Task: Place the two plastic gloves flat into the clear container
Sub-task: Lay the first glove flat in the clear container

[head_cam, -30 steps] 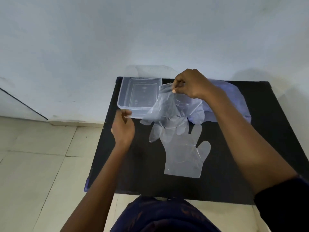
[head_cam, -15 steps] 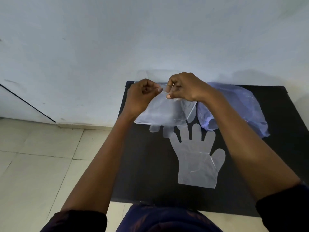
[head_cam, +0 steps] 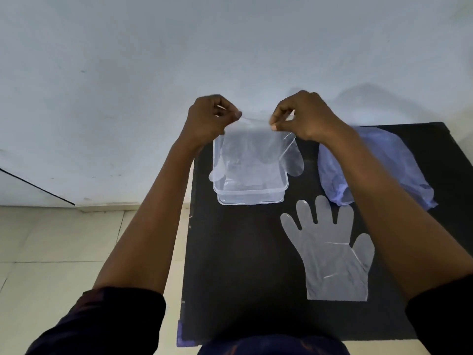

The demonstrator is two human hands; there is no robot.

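A clear plastic glove [head_cam: 256,155] hangs by its cuff over the clear container [head_cam: 249,194] at the table's far left corner. My left hand [head_cam: 210,119] pinches the cuff's left end and my right hand [head_cam: 304,116] pinches its right end. The glove's fingers dangle into the container; one fingertip droops over the left rim and the thumb lies outside the right rim. A second clear glove [head_cam: 332,252] lies flat on the black table [head_cam: 243,278], fingers pointing away from me, under my right forearm.
A crumpled bluish plastic bag [head_cam: 378,162] sits at the table's far right, partly behind my right arm. The white wall stands just behind the table. Tiled floor lies to the left of the table edge.
Both hands, pinching the glove's cuff, have spread apart and stretched it over the container. One second ago my left hand was at the container's rim and only my right held the glove.
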